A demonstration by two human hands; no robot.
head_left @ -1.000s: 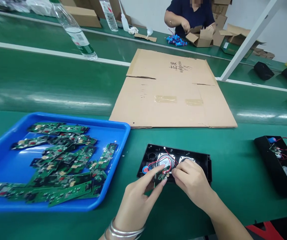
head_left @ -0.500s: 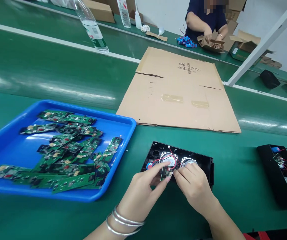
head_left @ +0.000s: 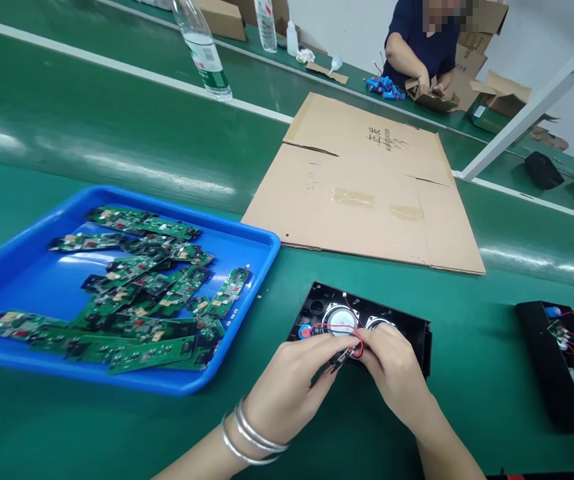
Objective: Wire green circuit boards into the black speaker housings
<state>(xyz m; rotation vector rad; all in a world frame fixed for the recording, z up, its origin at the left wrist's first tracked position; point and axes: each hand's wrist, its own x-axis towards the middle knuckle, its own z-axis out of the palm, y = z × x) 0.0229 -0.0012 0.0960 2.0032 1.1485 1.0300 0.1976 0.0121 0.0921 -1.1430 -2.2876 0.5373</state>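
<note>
My left hand (head_left: pixel 301 370) grips a small circuit board (head_left: pixel 343 359) between thumb and fingers, its edge tilted toward me. Close against it, my right hand (head_left: pixel 391 360) pinches the red and black wires (head_left: pixel 358 340) at the board's end; the fingers partly cover the exact spot. Both hands are over the near side of a black speaker housing (head_left: pixel 419 333) lying open on the green table. Two round speakers sit inside it: the left speaker (head_left: pixel 341 320) shows plainly, the right speaker (head_left: pixel 381 324) is partly hidden by my fingers. A blue cylindrical part (head_left: pixel 305 331) lies at the housing's left end.
Left of me stands a blue tray (head_left: pixel 31 267) with several green circuit boards (head_left: pixel 147 287). A flattened cardboard sheet (head_left: pixel 367 173) lies beyond the housing. Another wired black housing (head_left: pixel 541 367) is at right. Across the line, a co-worker (head_left: pixel 419 53) handles a carton near blue parts (head_left: pixel 385 88).
The board in my left hand has turned from face-on to nearly edge-on. My right fingers have come closer to its end. The whole view has shifted slightly.
</note>
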